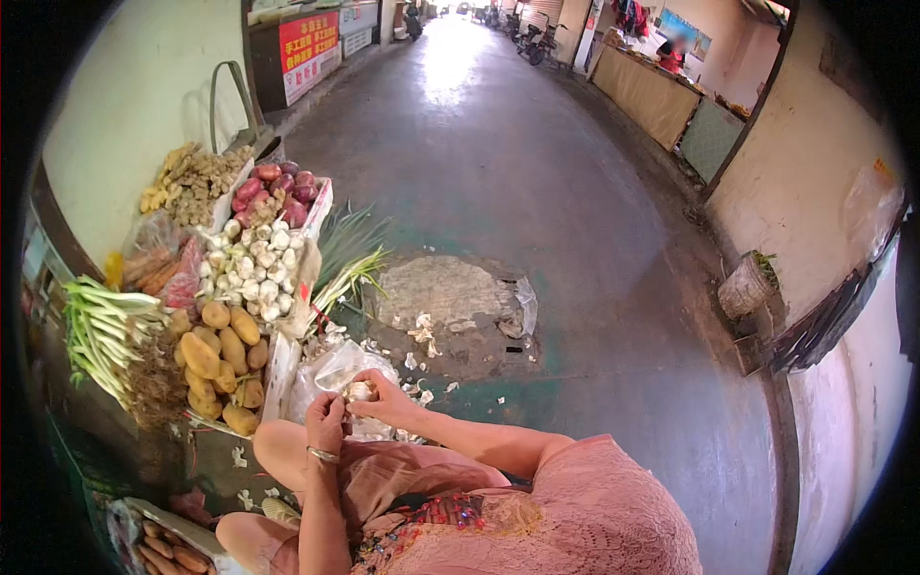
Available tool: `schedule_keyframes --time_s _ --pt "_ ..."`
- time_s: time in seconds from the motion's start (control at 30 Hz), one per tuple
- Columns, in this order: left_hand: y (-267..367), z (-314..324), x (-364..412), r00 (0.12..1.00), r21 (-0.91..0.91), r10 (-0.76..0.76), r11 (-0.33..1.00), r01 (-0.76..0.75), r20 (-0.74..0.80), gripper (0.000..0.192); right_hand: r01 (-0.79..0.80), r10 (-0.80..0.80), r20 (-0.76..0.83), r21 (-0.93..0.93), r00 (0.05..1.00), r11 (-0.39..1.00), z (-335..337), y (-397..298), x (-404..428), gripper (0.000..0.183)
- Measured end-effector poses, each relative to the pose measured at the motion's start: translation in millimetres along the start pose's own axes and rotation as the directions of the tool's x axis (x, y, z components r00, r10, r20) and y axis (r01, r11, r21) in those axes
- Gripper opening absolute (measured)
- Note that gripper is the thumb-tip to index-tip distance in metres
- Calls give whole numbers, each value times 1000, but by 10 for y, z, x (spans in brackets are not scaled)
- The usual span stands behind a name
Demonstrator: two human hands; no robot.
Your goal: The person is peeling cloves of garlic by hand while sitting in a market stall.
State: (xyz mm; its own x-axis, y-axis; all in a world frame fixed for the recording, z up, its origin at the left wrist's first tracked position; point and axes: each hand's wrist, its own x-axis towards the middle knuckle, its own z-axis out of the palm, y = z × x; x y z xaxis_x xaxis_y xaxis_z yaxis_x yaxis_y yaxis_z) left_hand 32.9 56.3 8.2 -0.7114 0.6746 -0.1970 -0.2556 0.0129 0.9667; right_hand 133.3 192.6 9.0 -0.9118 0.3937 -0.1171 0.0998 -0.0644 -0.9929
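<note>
A garlic bulb is held in the fingers of my right hand, above my knees. My left hand, with a bracelet at its wrist, is close beside the bulb, thumb and fingertips pinched together; whether they grip a bit of garlic skin is too small to tell. A clear plastic bag lies open just beyond and below both hands. Loose garlic skins are scattered on the floor. A heap of whole garlic bulbs fills a box ahead on the left.
Potatoes, spring onions, ginger and red onions stand at the left. A box of sweet potatoes is at the lower left. A woven pot stands by the right wall. A person is behind a far counter.
</note>
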Motion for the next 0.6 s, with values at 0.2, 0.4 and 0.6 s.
schedule_keyframes --time_s 0.2,0.4,0.6 --pt "56 8 14 999 -5 -33 999 33 0 13 -12 11 21 69 1000 998 -3 -17 40 53" --pt "76 54 -9 995 -96 -87 992 83 -39 23 3 -8 39 111 999 994 -20 16 -22 50" --pt "93 26 28 994 -12 -97 995 98 41 20 25 -21 77 -44 997 999 -52 -14 5 49"
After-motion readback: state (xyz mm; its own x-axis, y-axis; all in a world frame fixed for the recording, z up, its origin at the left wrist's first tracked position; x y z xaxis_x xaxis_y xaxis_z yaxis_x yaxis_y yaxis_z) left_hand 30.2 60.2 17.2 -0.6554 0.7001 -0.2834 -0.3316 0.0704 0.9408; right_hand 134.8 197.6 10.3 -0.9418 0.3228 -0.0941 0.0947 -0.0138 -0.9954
